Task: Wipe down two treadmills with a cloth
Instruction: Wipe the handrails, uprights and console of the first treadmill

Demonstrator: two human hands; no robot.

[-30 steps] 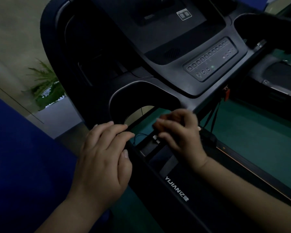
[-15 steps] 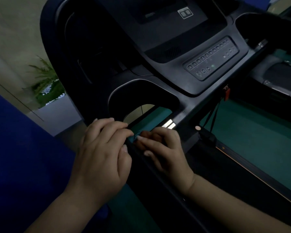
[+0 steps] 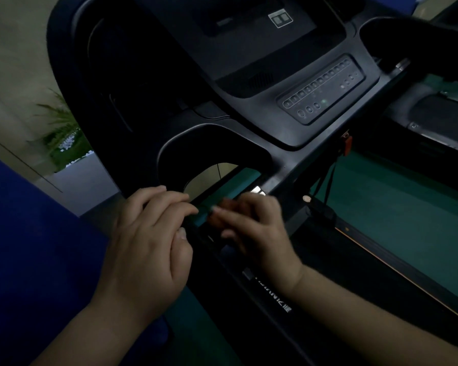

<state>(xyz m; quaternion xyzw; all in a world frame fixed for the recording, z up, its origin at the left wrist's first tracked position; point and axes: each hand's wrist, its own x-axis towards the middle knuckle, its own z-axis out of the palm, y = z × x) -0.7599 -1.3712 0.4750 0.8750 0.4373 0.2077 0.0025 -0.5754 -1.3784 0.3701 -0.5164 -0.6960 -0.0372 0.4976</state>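
A black treadmill console [image 3: 262, 133] with a button panel [image 3: 323, 88] fills the upper frame. My left hand [image 3: 148, 241] rests on the left end of the front crossbar [image 3: 273, 291], fingers draped over its edge. My right hand [image 3: 254, 231] lies on the same bar just to the right, fingers bent and blurred, fingertips almost meeting the left hand's. A small teal patch [image 3: 201, 218] shows between the fingertips; I cannot tell whether it is cloth or floor. No cloth is plainly visible. A second treadmill [image 3: 439, 112] stands at the right.
Green floor [image 3: 397, 196] lies beneath and to the right. A red safety clip [image 3: 346, 143] hangs under the console with a cord. A blue surface [image 3: 27, 247] fills the lower left, a potted plant [image 3: 61, 133] and pale wall beyond it.
My right hand slid left along the crossbar toward my left hand, then eased slightly back right. My left hand stayed in place.
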